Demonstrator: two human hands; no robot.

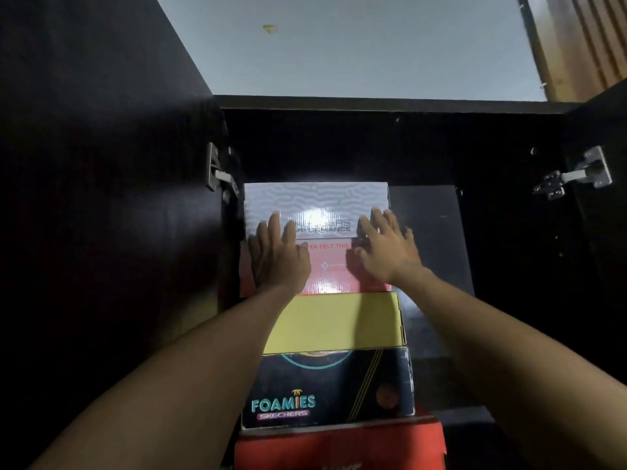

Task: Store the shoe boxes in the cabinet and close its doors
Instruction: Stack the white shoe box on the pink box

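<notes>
Grey-and-red shoe box [317, 212] (top of stack) under left hand [280, 256], right hand [386, 247]; both spread flat.

Four stacked shoe boxes [334, 320], two open cabinet doors [101, 164], two metal hinges [573, 174] and two hands [281, 256].

1. Four shoe boxes [334, 320] stand stacked in the cabinet [509, 232], at its left side.
2. Both hands lie on the top box [315, 201]: left hand [278, 256], right hand [386, 245].
3. Both doors stand open: left door [101, 198], right door [604, 232].
</notes>
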